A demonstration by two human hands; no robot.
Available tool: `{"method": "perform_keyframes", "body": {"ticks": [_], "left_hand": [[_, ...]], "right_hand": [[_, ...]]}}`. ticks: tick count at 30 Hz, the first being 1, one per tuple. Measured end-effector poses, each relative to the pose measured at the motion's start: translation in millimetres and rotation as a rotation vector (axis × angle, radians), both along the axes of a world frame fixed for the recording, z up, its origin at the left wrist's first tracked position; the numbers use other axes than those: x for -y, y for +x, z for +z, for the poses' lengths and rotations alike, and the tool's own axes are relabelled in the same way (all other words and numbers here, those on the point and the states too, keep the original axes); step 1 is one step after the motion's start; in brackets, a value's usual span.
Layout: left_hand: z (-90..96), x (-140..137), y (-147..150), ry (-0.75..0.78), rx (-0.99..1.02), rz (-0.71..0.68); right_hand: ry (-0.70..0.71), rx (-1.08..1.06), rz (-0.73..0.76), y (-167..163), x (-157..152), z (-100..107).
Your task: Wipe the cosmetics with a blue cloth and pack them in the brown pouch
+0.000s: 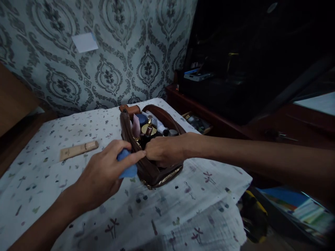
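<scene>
One bag, two hands, one tube lying apart

From where I stand, one beige tube [78, 151] lies on the left part of the surface [146, 212], its cap pointing toward the bag and well apart from it. One sheet of white paper [85, 42] shows on the wall [110, 75] behind. Next comes the left hand [104, 170], thumb and fingers closed around one blue cloth [128, 171], right against the bag's left side. The single brown bag [147, 174] sits unzipped near the surface's far right corner, close to the right edge. In its mouth I count one pink piece [136, 126], one gold lid [146, 129] and one whitish tube [157, 122]; other items are too dim to count. The right hand [166, 150] is sunk into the bag; its fingertips are hidden, so I cannot tell what they grip. Past the right edge, one drawer [208, 130] stands open.
</scene>
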State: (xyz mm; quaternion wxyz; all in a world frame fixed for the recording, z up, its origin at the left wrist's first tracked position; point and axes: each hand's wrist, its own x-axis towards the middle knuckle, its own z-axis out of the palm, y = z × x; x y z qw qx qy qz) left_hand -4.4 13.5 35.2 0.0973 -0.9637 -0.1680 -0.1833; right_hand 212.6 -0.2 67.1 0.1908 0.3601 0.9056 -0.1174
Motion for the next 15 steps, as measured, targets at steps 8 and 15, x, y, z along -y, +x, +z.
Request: {"method": "perform_keyframes", "body": {"ticks": [8,15], "left_hand": [[55.9,-46.9,75.5,-0.042,-0.214,-0.078],[68.1,-54.4,84.4,-0.136,-0.447,-0.013]], "right_hand": [[0.028,-0.106,0.036,8.3,0.3,-6.1],[0.036,-0.148,-0.024,16.7,2.3,-6.0]]}}
